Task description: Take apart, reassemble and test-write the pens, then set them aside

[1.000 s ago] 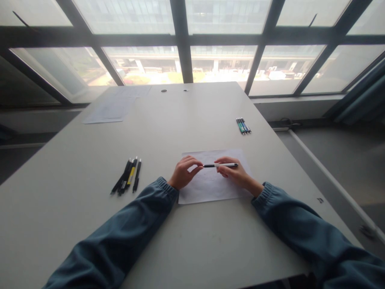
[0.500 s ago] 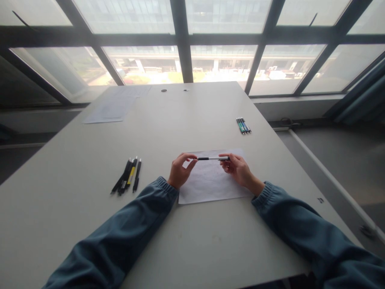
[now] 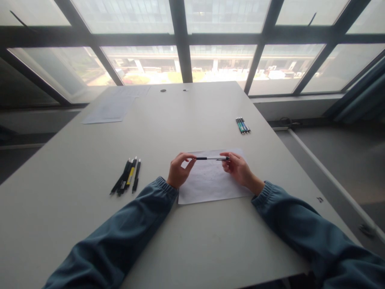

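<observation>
A black and white pen (image 3: 210,158) is held level between both hands, above a white sheet of paper (image 3: 210,184) on the grey table (image 3: 186,116). My left hand (image 3: 179,170) pinches its dark left end with thumb and fingers. My right hand (image 3: 239,168) is closed round the white right end. Both arms wear blue-green sleeves.
A bunch of several dark pens, one with yellow (image 3: 128,176), lies to the left. A small group of green and blue pens (image 3: 243,125) lies at the right rear. Loose papers (image 3: 112,106) rest at the far left corner. Windows stand behind the table.
Both hands have lifted the pen slightly and shifted it a little to the left and away over the paper. In the last half second almost nothing moved.
</observation>
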The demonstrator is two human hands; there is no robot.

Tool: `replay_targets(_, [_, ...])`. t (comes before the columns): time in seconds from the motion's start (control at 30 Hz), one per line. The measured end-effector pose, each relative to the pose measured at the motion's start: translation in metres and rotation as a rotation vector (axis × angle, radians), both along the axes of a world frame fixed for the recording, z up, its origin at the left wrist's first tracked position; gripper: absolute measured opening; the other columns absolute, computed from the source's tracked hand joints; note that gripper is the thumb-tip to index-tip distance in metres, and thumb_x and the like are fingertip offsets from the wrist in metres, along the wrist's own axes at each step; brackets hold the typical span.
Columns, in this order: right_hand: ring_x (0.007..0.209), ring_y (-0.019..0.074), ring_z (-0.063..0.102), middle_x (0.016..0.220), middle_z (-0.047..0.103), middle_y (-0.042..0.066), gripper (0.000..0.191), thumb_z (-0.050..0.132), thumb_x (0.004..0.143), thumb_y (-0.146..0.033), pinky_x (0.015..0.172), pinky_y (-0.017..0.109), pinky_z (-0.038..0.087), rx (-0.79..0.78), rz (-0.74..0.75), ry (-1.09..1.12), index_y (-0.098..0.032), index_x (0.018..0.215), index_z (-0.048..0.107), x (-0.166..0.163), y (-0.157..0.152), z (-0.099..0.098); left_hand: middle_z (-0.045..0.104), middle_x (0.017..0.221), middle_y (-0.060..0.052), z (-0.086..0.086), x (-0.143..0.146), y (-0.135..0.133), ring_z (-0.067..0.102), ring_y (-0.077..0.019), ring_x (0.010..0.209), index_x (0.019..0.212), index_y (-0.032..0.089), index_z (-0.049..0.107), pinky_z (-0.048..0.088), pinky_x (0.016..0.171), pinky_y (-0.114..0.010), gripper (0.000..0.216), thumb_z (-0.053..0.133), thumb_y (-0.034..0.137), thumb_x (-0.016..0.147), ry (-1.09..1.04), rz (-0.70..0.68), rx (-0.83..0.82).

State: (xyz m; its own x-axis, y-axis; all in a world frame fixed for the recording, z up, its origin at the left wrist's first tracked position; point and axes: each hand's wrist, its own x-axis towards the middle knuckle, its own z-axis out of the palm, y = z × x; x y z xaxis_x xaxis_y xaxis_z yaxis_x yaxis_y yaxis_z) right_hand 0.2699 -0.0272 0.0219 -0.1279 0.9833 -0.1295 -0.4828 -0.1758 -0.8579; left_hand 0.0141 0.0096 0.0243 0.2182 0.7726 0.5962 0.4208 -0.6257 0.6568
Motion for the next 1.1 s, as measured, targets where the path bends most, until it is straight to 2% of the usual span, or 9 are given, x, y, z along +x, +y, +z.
replay_targets(0.1, [0.056, 0.0102, 0.042, 0.064, 0.049, -0.002, 0.031, 0.077, 0.079, -0.045, 0.05, 0.025, 0.031, 0.041, -0.046, -0.017, -0.018, 0.091, 0.072, -0.001, 0.002, -0.002, 0.073, 0.09, -0.005, 0.0, 0.0, 0.0, 0.066, -0.0166, 0.079, 0.093, 0.02, 0.07, 0.056, 0.076, -0.032, 0.016, 0.063, 0.034, 0.093, 0.0, 0.035, -0.002])
replay_targets(0.37, [0.058, 0.0102, 0.044, 0.064, 0.052, -0.001, 0.03, 0.077, 0.081, -0.045, 0.053, 0.027, 0.033, 0.126, -0.102, -0.09, -0.017, 0.09, 0.074, -0.003, 0.002, -0.006, 0.074, 0.087, -0.004, -0.006, 0.001, 0.004, 0.068, -0.0161, 0.078, 0.102, 0.02, 0.071, 0.055, 0.074, -0.03, 0.024, 0.067, 0.041, 0.092, -0.019, -0.005, -0.106])
replay_targets(0.5, [0.057, 0.0099, 0.045, 0.063, 0.053, -0.002, 0.031, 0.076, 0.082, -0.046, 0.053, 0.026, 0.034, 0.142, -0.091, -0.11, -0.016, 0.091, 0.074, -0.003, 0.001, -0.007, 0.076, 0.085, -0.004, -0.007, 0.001, 0.006, 0.068, -0.0171, 0.079, 0.093, 0.02, 0.073, 0.055, 0.075, -0.032, 0.024, 0.064, 0.042, 0.094, 0.027, -0.054, -0.146])
replay_targets(0.63, [0.056, 0.0091, 0.047, 0.064, 0.056, -0.003, 0.031, 0.078, 0.08, -0.043, 0.053, 0.025, 0.036, 0.131, -0.12, -0.107, -0.018, 0.096, 0.07, -0.005, 0.002, -0.005, 0.076, 0.086, -0.005, -0.005, 0.001, 0.005, 0.067, -0.0173, 0.078, 0.091, 0.02, 0.074, 0.055, 0.075, -0.032, 0.023, 0.066, 0.041, 0.093, 0.005, -0.03, -0.12])
replay_targets(0.77, [0.055, 0.0092, 0.048, 0.061, 0.056, -0.004, 0.029, 0.083, 0.074, -0.039, 0.052, 0.024, 0.038, 0.112, -0.155, -0.118, -0.019, 0.083, 0.064, -0.006, 0.003, -0.004, 0.075, 0.089, -0.005, -0.003, 0.001, 0.004, 0.066, -0.017, 0.08, 0.092, 0.02, 0.074, 0.054, 0.075, -0.032, 0.017, 0.068, 0.037, 0.092, -0.028, 0.005, -0.044])
replay_targets(0.97, [0.057, 0.0118, 0.058, 0.063, 0.065, 0.0, 0.026, 0.081, 0.075, -0.039, 0.059, 0.027, 0.048, 0.212, -0.204, -0.367, -0.016, 0.083, 0.071, -0.003, 0.006, -0.01, 0.073, 0.091, -0.005, -0.002, 0.0, 0.005, 0.064, -0.0167, 0.085, 0.094, 0.02, 0.073, 0.051, 0.072, -0.03, 0.009, 0.069, 0.027, 0.091, -0.065, 0.027, 0.052])
replay_targets(1.1, [0.06, 0.0161, 0.065, 0.068, 0.071, 0.003, 0.028, 0.078, 0.076, -0.04, 0.062, 0.03, 0.053, 0.226, -0.216, -0.534, -0.015, 0.088, 0.074, -0.003, 0.006, -0.01, 0.072, 0.092, -0.005, -0.003, 0.0, 0.005, 0.065, -0.0169, 0.085, 0.094, 0.02, 0.072, 0.052, 0.072, -0.031, 0.01, 0.068, 0.029, 0.092, -0.069, 0.037, 0.06])
